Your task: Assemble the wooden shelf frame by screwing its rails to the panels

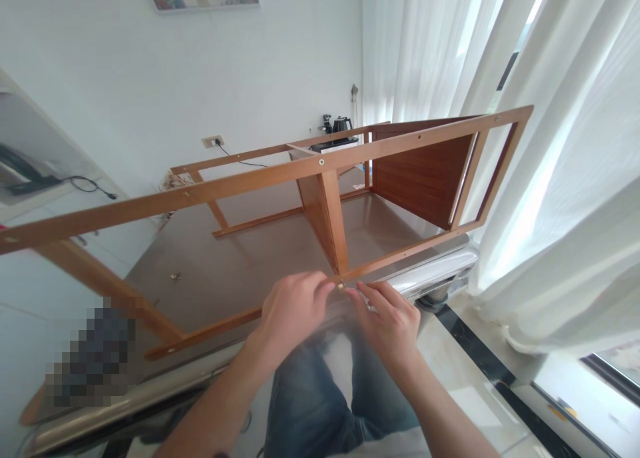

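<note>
A wooden shelf frame [260,177] lies on its side, with a middle shelf panel [320,218] and a darker end panel [415,171]. My left hand [295,308] is closed over the near lower rail [225,325], its fingertips beside the joint under the middle panel. At that joint a small pale brass-coloured fastener [341,286] shows. Just right of it, my right hand [390,315] is closed in a pinch. A bit of silver metal [371,306] shows between its fingers; its exact kind is too small to tell.
The frame rests on a grey tabletop [240,271] with a shiny rounded edge. Small metal screws [175,277] lie on it at left. A black kettle [343,125] stands behind, and white curtains [565,178] hang at right. A blurred-out patch [95,355] covers something at lower left.
</note>
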The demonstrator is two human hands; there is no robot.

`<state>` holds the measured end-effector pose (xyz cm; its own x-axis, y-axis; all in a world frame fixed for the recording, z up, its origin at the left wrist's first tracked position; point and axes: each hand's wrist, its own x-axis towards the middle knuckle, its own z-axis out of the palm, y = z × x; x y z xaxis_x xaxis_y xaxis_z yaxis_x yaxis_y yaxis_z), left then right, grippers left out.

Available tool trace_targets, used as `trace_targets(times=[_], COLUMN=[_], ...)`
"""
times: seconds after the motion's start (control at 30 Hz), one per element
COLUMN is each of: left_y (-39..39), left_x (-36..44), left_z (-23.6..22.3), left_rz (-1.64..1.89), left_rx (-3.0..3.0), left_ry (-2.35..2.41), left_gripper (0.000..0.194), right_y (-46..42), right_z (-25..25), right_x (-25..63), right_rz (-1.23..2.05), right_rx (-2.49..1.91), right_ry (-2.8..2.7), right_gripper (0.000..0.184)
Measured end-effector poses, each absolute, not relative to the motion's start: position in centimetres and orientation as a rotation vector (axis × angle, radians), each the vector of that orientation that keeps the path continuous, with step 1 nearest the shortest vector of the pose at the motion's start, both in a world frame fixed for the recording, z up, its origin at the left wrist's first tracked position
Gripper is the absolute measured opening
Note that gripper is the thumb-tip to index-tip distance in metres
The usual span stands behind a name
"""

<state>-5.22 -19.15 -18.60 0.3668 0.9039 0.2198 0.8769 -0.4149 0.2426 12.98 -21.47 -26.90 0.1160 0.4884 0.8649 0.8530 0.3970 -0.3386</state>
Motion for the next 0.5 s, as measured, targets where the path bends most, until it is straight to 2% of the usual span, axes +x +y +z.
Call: trace_targets(times=[0.5], left_y=[-19.18], left_x=[-4.43], left_z=[-18.89], left_rz=[0.53], left_rx=[2.495], left_ry=[1.656], left_gripper=[0.029], right_y=[-21.43], right_z=[-27.77], right_x=[13.2], right_rz=[-0.389], right_rx=[-1.272], right_ry=[-1.489], right_gripper=[0.016])
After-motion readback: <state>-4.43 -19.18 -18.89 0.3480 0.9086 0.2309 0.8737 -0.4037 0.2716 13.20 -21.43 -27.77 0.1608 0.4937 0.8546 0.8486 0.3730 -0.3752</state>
